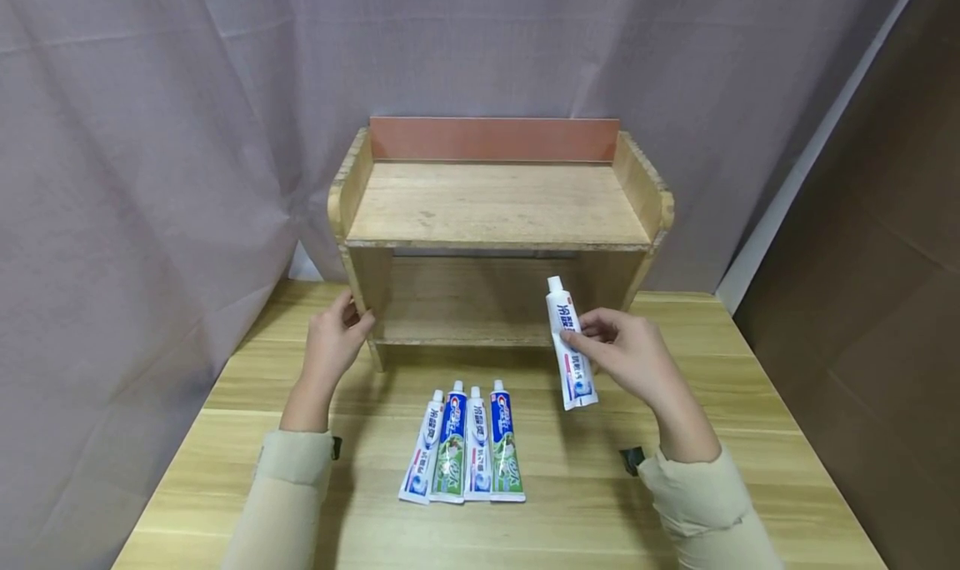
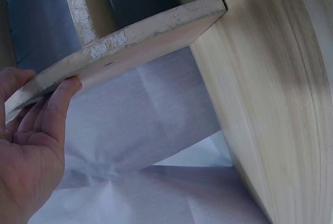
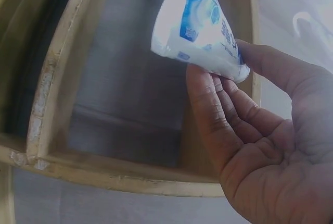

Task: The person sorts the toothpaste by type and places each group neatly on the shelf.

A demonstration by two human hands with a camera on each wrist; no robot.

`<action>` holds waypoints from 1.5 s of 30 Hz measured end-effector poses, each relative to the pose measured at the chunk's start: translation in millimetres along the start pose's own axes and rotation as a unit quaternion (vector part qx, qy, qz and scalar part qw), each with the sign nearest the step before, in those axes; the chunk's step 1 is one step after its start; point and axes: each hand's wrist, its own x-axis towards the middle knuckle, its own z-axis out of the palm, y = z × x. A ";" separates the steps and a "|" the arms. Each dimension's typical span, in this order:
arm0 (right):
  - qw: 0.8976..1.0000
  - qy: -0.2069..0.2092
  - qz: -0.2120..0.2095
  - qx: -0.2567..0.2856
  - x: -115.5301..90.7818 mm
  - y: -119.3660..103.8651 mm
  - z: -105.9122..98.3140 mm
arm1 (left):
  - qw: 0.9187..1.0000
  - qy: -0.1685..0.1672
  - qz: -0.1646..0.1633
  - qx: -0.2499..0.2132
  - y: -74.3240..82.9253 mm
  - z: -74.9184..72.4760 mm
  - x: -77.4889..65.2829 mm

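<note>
My right hand (image 1: 630,349) pinches a white toothpaste tube (image 1: 564,318) with blue lettering between thumb and fingers, cap end up, in front of the shelf's lower opening. In the right wrist view the tube (image 3: 200,23) is partly cut off by the top edge. My left hand (image 1: 337,337) grips the left side panel of the wooden shelf (image 1: 487,207); in the left wrist view, thumb and fingers lie on either side of the panel (image 2: 145,34). Two white tubes (image 1: 423,449) and two blue-green Crest tubes (image 1: 450,449) lie side by side on the table, caps toward the shelf.
The shelf stands on a wood-grain table (image 1: 247,462), with a reddish board (image 1: 495,139) along its top back. Grey cloth (image 1: 480,45) hangs behind it. A brown panel (image 1: 862,245) borders the right side. A small black piece (image 1: 632,460) is beside the right sleeve.
</note>
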 end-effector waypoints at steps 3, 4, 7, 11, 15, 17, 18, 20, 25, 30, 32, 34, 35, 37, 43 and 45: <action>1.000 0.001 -0.002 -0.002 0.7 -2.1 -1.5 | 1.000 -0.002 0.000 0.000 -0.2 -0.1 -0.3; 1.000 0.002 -0.002 -0.006 1.0 -2.7 -2.0 | 1.000 -0.002 -0.001 -0.002 -0.4 0.0 -0.3; 1.000 0.007 -0.006 -0.017 2.0 -5.2 -4.2 | 1.000 -0.001 -0.001 -0.008 -1.5 0.5 0.2; 1.000 0.011 -0.011 -0.027 3.3 -8.3 -8.2 | 1.000 0.000 -0.001 -0.011 -2.1 0.9 1.1; 0.999 0.016 -0.017 -0.029 4.7 -10.2 -10.6 | 1.000 -0.001 -0.003 -0.008 -1.3 1.2 1.3; 0.999 0.018 -0.019 -0.029 5.1 -11.0 -11.0 | 1.000 -0.001 -0.004 -0.007 -0.6 1.2 1.1; 0.999 0.019 -0.020 -0.028 5.2 -11.5 -11.0 | 1.000 -0.001 -0.004 -0.007 -0.3 1.2 1.1; 0.999 0.019 -0.020 -0.028 5.4 -12.4 -11.4 | 1.000 -0.001 -0.004 -0.006 0.4 0.9 1.1; 0.999 0.022 -0.024 -0.031 5.5 -15.3 -13.2 | 1.000 -0.003 -0.003 -0.008 0.8 0.3 0.4; 0.999 0.025 -0.031 -0.030 7.1 -18.9 -16.2 | 1.000 0.000 0.000 -0.013 0.5 0.4 0.4; 0.999 0.026 -0.033 -0.028 7.7 -20.5 -17.6 | 1.000 0.001 0.002 -0.015 0.0 0.7 0.8; 0.999 0.027 -0.035 -0.026 8.2 -22.2 -19.0 | 1.000 0.001 0.003 -0.016 -0.1 0.6 0.7; 0.999 0.027 -0.036 -0.025 8.6 -22.9 -19.6 | 1.000 0.000 0.002 -0.014 0.0 0.5 0.5; 0.998 0.030 -0.040 -0.024 9.5 -24.3 -20.6 | 1.000 -0.001 0.003 -0.012 -0.1 0.4 0.1; 0.998 0.036 -0.051 -0.028 11.9 -27.4 -23.7 | 1.000 -0.001 0.001 -0.008 0.5 0.0 -0.3; 0.997 0.038 -0.054 -0.031 12.2 -28.3 -24.9 | 1.000 0.000 0.001 -0.009 1.0 0.2 0.1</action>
